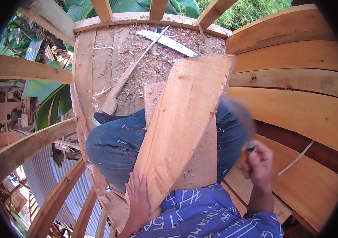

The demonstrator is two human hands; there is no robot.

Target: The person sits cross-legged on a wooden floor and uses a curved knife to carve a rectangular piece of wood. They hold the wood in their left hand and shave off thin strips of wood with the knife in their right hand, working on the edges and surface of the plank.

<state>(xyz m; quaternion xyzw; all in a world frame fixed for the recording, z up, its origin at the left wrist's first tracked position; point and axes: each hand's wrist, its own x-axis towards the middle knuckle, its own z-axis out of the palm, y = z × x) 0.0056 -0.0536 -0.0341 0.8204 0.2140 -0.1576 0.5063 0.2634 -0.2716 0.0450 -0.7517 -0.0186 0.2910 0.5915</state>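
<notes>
A thick, tapered wooden board stands slanted across my lap, its wide end up and away from me. My left hand grips its narrow lower end, fingers on the left edge. In my right hand, at the board's right, is the dark handle of a knife. Its broad blade is smeared by motion and points up beside the board's right edge; I cannot tell whether it touches the wood. Under the tapered board lies another flat wooden board, over my crossed legs.
Wood shavings litter the plank floor ahead. A long pale blade and a pointed wooden stick lie there. Wide planks wall the right side, with a thin strip on them. Posts and corrugated metal sheets are left.
</notes>
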